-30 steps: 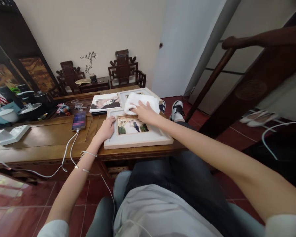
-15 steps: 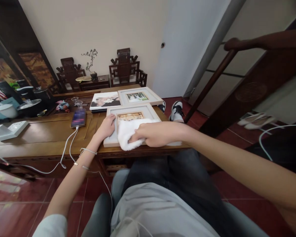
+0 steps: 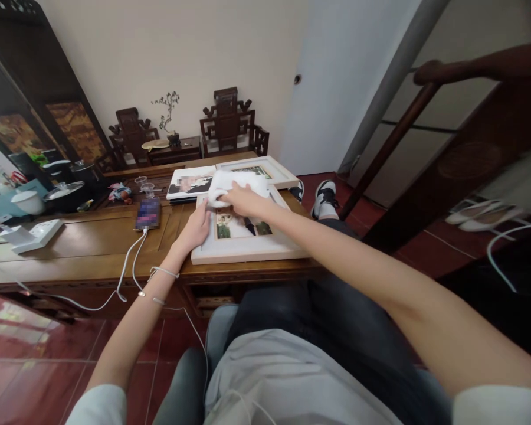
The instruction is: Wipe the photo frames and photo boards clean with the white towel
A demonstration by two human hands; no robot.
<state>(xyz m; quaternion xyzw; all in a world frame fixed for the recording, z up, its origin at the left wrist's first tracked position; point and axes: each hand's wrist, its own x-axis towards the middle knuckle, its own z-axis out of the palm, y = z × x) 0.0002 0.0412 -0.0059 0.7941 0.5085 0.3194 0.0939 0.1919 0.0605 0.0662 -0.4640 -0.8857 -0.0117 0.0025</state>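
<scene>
right hand (image 3: 246, 200): fingers bent and partly spread over a thick white fluffy cloth (image 3: 243, 178), cloth held under and between them. left hand (image 3: 195, 229): fingers nearly straight, close together, on the left rim of a pale rectangular picture frame (image 3: 248, 252); can't tell if they grip or only press. left fingertips end right by the cloth, contact looks likely but blurry. cloth hides the frame's far rim and the top of its photo; right forearm covers part of the right side. frame lies flat on the brown wooden table (image 3: 88, 251), below the right fingers and beside the left palm.
</scene>
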